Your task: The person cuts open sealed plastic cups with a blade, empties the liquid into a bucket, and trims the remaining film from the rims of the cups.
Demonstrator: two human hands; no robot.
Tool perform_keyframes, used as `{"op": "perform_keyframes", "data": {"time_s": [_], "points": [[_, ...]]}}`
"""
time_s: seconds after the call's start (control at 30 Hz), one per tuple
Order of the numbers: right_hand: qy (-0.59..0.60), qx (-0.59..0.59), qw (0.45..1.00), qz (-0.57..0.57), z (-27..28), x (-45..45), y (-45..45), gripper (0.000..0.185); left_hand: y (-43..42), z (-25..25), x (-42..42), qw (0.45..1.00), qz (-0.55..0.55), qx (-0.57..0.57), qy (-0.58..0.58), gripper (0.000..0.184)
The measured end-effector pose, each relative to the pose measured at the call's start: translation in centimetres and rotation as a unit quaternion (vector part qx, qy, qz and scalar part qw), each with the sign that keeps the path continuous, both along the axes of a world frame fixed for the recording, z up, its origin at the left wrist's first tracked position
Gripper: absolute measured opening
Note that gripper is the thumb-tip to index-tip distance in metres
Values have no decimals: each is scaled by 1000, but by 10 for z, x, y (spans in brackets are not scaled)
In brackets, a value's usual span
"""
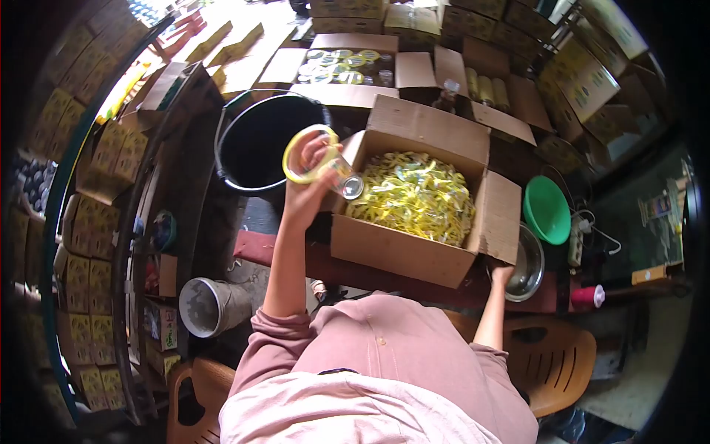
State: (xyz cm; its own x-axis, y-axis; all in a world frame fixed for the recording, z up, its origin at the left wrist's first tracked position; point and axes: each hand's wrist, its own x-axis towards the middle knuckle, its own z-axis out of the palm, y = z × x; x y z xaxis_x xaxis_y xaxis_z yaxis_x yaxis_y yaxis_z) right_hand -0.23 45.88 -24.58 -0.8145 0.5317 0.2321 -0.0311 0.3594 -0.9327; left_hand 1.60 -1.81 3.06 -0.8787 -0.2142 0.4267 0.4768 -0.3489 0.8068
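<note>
The left hand (pixel 316 161) clamps a jar (pixel 349 184) and yellow ring (pixel 289 164); the right hand (pixel 501 272), grip unclear, meets the carton's flap (pixel 501 216), probably steadying it.

From above, we have an open way down to the yellow strips (pixel 414 196) inside the carton (pixel 403 251). The far flap (pixel 429 122) stands up and blocks a low approach from behind; the right flap (pixel 501 214) juts out towards the steel bowl (pixel 538 255). The black bucket (pixel 259 140) narrows our room on the left, while the green bowl (pixel 547 211) and white cable (pixel 612 241) crowd our right.
</note>
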Motion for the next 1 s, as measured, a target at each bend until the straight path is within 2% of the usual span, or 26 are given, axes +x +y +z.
{"op": "perform_keyframes", "data": {"time_s": [0.03,0.07,0.17,0.2,0.23,0.27,0.3,0.33,0.37,0.4,0.47,0.5,0.57,0.63,0.67,0.73,0.8,0.87,0.9,0.97,1.0], "points": [[-40,90,994,-45,13,6,-4,44,-18,0,-5,998,-3,63,-14,50],[-110,114,985,-75,27,13,-9,34,-40,-12,-14,993,-16,109,-46,55],[-196,136,962,-134,39,24,-16,34,-91,-31,-33,916,-47,389,-85,48],[-202,143,959,-140,41,29,-19,36,-98,-33,-36,897,-20,430,-100,44],[-197,156,957,-147,43,34,-23,39,-115,-47,-43,837,-103,532,-78,43],[-186,175,954,-157,45,39,-28,41,-129,-63,-50,810,-120,568,-86,42],[-165,231,938,-198,48,44,-32,42,-138,-69,-54,781,-138,602,-96,42],[-173,222,932,-227,56,47,-35,44,-132,-59,-50,815,-103,559,-112,41],[-180,211,926,-257,62,51,-37,46,-134,-63,-51,827,-120,539,-106,38],[-169,171,931,-275,62,53,-31,48,-136,-66,-52,814,-151,552,-96,38],[-152,174,920,-315,52,53,-5,38,-138,-71,-55,797,-178,569,-94,36],[-201,179,900,-342,71,53,-3,34,-140,-73,-57,777,-201,588,-97,45],[-122,147,897,-399,80,53,15,33,-139,-63,-55,766,-199,598,-131,45],[16,98,928,-360,103,45,9,30,-141,-64,-57,757,-220,599,-141,44],[42,130,933,-333,142,39,-32,29,-142,-67,-57,768,-229,583,-135,44],[163,159,955,-193,169,16,-80,28,-146,-70,-57,778,-245,563,-134,44],[146,227,958,-97,216,-3,-178,22,-146,-68,-56,765,-266,570,-137,43],[186,124,970,95,241,-25,-266,18,-145,-67,-55,762,-275,569,-142,43],[197,169,950,173,257,-30,-307,23,-144,-67,-55,756,-271,574,-156,42],[171,128,922,324,286,-32,-386,42,-144,-66,-54,741,-263,594,-170,43],[181,171,893,376,291,-34,-412,51,-144,-63,-53,734,-271,599,-171,45]]}}
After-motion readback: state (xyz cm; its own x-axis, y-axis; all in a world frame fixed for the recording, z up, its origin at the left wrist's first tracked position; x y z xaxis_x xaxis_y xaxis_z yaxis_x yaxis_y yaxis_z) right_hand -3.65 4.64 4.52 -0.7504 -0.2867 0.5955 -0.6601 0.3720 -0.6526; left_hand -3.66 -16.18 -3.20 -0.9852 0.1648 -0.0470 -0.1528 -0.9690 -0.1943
